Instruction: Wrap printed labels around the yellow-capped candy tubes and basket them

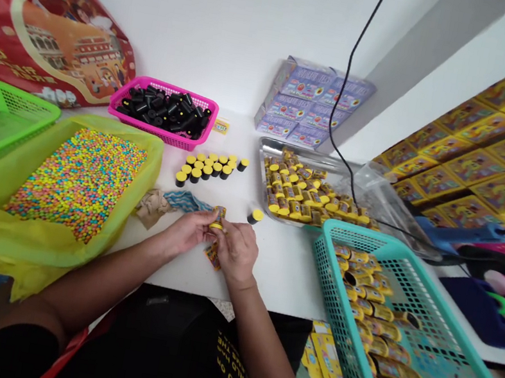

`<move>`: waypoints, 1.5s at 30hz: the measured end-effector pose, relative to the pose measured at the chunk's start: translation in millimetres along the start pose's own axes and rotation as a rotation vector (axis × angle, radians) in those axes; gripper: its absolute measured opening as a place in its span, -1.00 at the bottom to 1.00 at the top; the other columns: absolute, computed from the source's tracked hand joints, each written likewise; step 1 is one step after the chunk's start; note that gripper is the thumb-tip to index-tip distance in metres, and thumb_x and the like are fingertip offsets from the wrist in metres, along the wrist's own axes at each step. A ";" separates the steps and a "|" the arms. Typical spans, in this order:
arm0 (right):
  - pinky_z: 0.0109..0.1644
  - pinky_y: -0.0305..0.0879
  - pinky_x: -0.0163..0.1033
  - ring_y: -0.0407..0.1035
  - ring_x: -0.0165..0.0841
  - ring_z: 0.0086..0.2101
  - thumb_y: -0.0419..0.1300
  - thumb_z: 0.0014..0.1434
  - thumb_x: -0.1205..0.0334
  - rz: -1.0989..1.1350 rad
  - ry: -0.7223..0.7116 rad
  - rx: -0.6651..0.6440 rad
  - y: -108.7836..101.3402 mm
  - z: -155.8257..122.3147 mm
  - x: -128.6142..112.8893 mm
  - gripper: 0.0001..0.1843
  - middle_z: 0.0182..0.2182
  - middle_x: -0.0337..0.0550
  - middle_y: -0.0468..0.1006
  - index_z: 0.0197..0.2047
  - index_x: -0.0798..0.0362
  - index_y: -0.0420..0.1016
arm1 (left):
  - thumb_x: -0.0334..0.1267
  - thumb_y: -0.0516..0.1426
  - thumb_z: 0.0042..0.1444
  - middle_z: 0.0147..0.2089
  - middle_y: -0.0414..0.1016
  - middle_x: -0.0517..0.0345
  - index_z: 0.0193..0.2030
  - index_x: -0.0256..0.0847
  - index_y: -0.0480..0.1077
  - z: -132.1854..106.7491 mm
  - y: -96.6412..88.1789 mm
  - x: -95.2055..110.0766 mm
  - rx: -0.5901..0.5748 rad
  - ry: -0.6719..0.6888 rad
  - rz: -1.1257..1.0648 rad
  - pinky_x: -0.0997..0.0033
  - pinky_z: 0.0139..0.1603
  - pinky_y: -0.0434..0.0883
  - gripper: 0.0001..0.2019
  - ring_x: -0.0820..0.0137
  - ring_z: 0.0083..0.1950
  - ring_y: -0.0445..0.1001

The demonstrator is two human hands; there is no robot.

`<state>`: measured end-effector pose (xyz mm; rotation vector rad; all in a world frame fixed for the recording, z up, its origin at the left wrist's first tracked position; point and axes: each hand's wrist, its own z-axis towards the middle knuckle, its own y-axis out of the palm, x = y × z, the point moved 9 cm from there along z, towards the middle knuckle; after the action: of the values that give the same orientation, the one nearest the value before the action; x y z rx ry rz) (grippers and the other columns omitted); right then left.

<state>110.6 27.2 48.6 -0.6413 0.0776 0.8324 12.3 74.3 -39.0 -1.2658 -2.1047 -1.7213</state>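
Over the front middle of the white table (286,273), both my hands are closed on one small yellow-lidded canister (218,217) with a printed wrap. My left hand (190,230) pinches it from the left, while the fingers of my right hand (239,252) press against its lower right. Beneath them lies a printed label (212,255), partly covered by my right hand. A single black canister with a yellow lid (255,217) stands just right of my hands. Several more black canisters (206,172) with yellow lids stand grouped behind. Left of my left hand are a striped blue cloth (189,202) and a beige cloth (152,207).
Colourful candies (83,179) fill a yellow-lined bin (152,161) at left. A pink basket (160,128) holds black canisters. Wrapped canisters lie in a metal tray (263,152) and a teal basket (325,260) at right. A black cable (352,57) hangs over the tray; boxes are stacked behind.
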 end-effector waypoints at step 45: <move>-0.26 0.33 -0.18 0.37 -0.33 -0.37 0.14 0.24 0.38 0.080 0.030 0.031 3.9 -7.4 7.5 -0.85 -0.42 -0.16 0.52 -0.19 0.02 0.52 | -0.22 0.37 -0.07 -0.43 0.48 0.13 -0.39 -0.31 0.42 0.9 -4.2 -5.6 0.030 -0.028 0.078 0.50 -0.41 0.36 -0.75 0.44 -0.44 0.46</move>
<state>114.3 30.0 38.3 -0.6245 0.1439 0.8971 13.4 72.3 -45.7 -1.3519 -2.0589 -1.6441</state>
